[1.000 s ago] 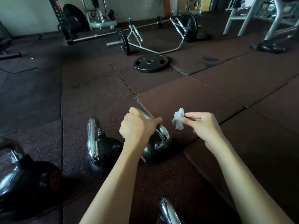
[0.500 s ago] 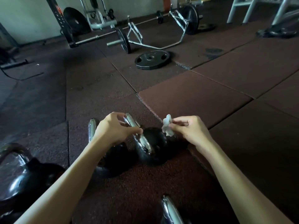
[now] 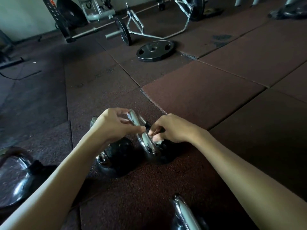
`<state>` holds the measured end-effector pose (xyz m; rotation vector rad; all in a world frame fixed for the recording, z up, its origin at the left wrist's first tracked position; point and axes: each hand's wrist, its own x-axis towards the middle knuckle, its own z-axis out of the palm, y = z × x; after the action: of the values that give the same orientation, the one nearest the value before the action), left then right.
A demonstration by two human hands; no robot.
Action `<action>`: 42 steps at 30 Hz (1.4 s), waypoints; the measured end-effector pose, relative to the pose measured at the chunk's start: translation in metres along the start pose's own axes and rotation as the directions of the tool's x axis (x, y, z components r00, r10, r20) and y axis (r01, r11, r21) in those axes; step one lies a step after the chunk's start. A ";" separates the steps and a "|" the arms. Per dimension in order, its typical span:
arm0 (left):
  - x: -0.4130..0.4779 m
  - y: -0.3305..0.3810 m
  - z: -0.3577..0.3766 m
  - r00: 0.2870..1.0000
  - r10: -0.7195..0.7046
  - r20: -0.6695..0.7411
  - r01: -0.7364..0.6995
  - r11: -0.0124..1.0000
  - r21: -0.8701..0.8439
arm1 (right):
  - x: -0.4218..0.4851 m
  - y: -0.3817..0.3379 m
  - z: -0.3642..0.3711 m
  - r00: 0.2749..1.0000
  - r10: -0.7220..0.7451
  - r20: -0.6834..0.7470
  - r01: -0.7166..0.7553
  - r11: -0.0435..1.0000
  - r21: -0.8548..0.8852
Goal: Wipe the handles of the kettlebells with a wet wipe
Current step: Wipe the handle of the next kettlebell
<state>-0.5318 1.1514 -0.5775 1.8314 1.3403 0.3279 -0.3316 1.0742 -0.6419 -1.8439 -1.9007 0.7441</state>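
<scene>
Kettlebells (image 3: 146, 141) (image 3: 119, 156) (image 3: 16, 176) (image 3: 184, 214) number four, hands (image 3: 114, 125) (image 3: 172, 128) two, wipe (image 3: 158, 142) one.

kettlebell handle (image 3: 144, 137): glossy chrome metal | floor mat (image 3: 199, 100): rough rubber

Neighbouring kettlebell (image 3: 122, 156) left, bare mat (image 3: 249, 130) right

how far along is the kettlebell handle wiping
Done: no handle shows as finished. In hand: the right hand holds the wet wipe against one kettlebell's chrome handle; the left hand grips it. Left: three other kettlebells, whether wiped is unclear.
</scene>
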 end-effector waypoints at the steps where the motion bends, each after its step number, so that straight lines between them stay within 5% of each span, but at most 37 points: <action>1: 0.001 0.005 0.001 1.000 -0.001 0.010 0.001 1.000 0.003 | 0.000 -0.001 -0.003 0.999 -0.010 0.051 0.011 1.000 -0.018; 15: -0.016 -0.015 -0.024 0.995 -0.076 0.061 0.076 0.997 0.003 | -0.014 0.003 0.013 0.991 -0.095 0.094 0.073 0.973 0.218; 20: -0.018 -0.020 -0.026 0.998 -0.058 0.037 0.057 0.998 0.037 | -0.010 -0.012 0.028 0.986 0.016 0.166 -0.108 0.818 0.565; 26: -0.015 -0.020 -0.022 0.998 -0.043 0.041 0.041 0.998 0.051 | 0.009 -0.026 0.032 0.987 0.147 0.063 -0.152 0.746 0.648; 32: -0.016 -0.026 -0.025 0.999 -0.031 0.023 0.028 0.994 0.104 | 0.005 -0.022 0.036 0.979 0.076 0.191 -0.187 0.714 0.675; 39: -0.016 -0.023 -0.021 1.000 -0.001 0.014 -0.001 0.990 0.144 | 0.049 -0.035 0.044 0.931 0.338 -0.137 -0.114 0.625 0.772; 42: -0.014 -0.019 -0.020 1.000 0.009 0.019 -0.012 0.988 0.155 | 0.056 -0.036 0.054 0.877 0.328 -0.352 0.017 0.710 0.704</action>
<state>-0.5630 1.1506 -0.5756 1.9653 1.3766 0.2166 -0.3962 1.1246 -0.6665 -1.5069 -0.9594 0.8342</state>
